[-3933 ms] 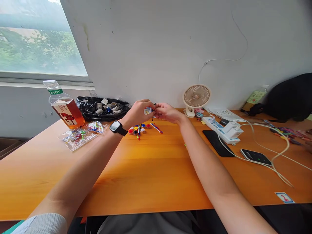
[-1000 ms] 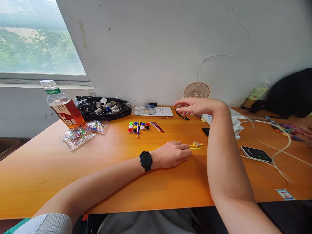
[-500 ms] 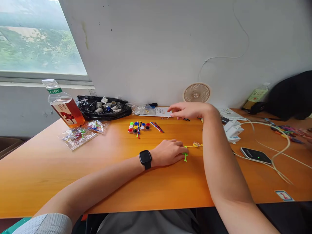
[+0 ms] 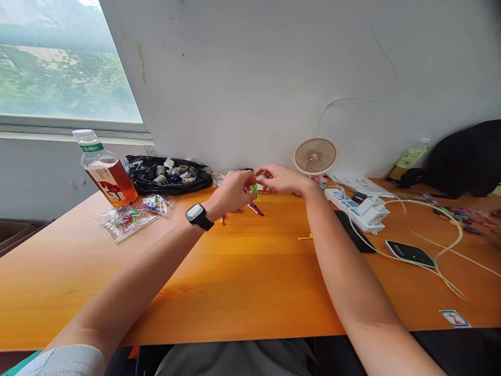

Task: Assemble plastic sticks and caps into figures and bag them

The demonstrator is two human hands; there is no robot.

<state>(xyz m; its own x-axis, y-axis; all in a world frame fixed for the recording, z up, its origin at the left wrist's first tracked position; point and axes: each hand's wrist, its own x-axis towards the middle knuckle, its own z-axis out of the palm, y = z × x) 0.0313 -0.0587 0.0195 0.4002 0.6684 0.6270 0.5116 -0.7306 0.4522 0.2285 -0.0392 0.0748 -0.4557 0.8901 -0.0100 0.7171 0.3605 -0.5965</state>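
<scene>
My left hand (image 4: 234, 191), with a watch on its wrist, is raised over the far part of the table. Its fingers are closed on a small green plastic piece (image 4: 256, 193) that hangs below the fingertips. Close beside it, my right hand (image 4: 285, 179) has its fingers bent together near the top of that piece; what they hold is hidden. Below the hands lie thin red and dark sticks (image 4: 256, 210), partly covered. A yellow plastic piece (image 4: 304, 238) lies by my right forearm, which hides part of it.
At the left stand a tea bottle (image 4: 111, 180) and clear bags of coloured parts (image 4: 127, 222). Behind them is a black bag (image 4: 135, 175) of grey fittings. A fan (image 4: 315, 155), a power strip (image 4: 356, 211), cables and a phone-like device (image 4: 409, 253) occupy the right side.
My left hand has lifted off the table and moved left and away from me with the green piece. My right hand has come slightly left, and the two hands now meet.
</scene>
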